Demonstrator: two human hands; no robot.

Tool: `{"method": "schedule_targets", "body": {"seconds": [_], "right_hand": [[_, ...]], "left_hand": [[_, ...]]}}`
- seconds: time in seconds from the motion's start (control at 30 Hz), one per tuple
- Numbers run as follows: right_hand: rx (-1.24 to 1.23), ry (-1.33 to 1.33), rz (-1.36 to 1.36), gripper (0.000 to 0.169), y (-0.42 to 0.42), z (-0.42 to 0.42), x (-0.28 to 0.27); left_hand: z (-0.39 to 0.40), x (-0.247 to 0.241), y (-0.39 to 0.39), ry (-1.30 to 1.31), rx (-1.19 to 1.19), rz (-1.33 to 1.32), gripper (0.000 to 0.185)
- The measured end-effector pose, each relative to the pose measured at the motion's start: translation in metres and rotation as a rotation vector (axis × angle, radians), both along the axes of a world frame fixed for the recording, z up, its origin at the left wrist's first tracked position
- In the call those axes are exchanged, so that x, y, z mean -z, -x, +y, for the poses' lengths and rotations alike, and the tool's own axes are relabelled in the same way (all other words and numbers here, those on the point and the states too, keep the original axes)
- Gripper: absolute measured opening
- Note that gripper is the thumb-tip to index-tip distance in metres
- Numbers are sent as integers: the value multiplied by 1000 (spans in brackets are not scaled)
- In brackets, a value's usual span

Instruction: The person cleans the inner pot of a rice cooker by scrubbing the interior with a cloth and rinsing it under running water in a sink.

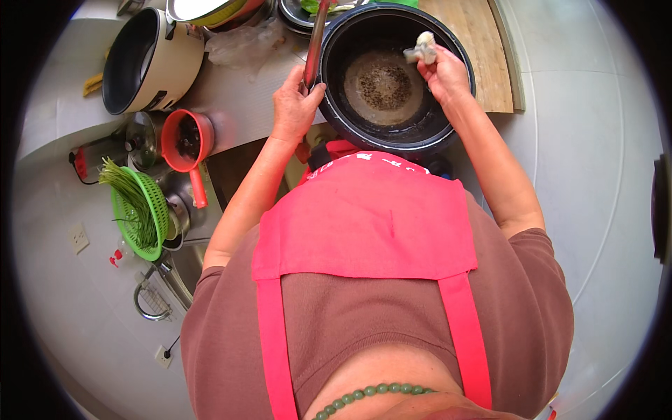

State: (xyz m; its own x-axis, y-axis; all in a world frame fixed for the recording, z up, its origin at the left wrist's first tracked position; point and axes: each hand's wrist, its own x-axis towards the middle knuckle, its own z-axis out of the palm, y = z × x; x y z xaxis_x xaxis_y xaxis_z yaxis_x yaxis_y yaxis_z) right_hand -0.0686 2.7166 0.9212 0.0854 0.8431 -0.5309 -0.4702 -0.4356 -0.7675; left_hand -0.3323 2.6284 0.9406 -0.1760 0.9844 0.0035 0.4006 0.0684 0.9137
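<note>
My left hand (299,105) is closed around a long red-and-dark handle (314,50), held upright beside the left rim of a large black pot or basin (457,121). Dark specks float or lie in murky liquid (386,86) at the pot's bottom. Pinched in the fingers of my right hand (446,73) is a small pale, greyish-white lump (424,48), over the right part of the pot. I cannot tell exactly what the lump is.
A wooden board (485,58) lies right of the pot. Left are a cream pot (178,68), a crumpled plastic bag (247,47), a red dipper (207,134) with dark contents and a green basket (157,210) of long green vegetables. Metal plates (299,16) stand behind.
</note>
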Motion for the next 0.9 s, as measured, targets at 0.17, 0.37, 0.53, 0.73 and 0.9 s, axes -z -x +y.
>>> {"method": "schedule_targets", "body": {"seconds": [0.17, 0.37, 0.53, 0.73, 0.9], "right_hand": [[149, -136, 224, 18, 9, 36, 14], [-150, -188, 216, 33, 56, 46, 23], [-618, -72, -56, 32, 95, 5, -3], [-1128, -135, -275, 28, 73, -50, -31], [-1571, -247, -624, 20, 16, -62, -56]], "left_hand": [[3, -5, 1, 65, 4, 44, 24], [2, -10, 1, 58, 37, 70, 20], [4, -4, 3, 12, 47, 91, 21], [8, 1, 2, -17, 29, 101, 21], [10, -2, 4, -39, 63, 169, 23]]}}
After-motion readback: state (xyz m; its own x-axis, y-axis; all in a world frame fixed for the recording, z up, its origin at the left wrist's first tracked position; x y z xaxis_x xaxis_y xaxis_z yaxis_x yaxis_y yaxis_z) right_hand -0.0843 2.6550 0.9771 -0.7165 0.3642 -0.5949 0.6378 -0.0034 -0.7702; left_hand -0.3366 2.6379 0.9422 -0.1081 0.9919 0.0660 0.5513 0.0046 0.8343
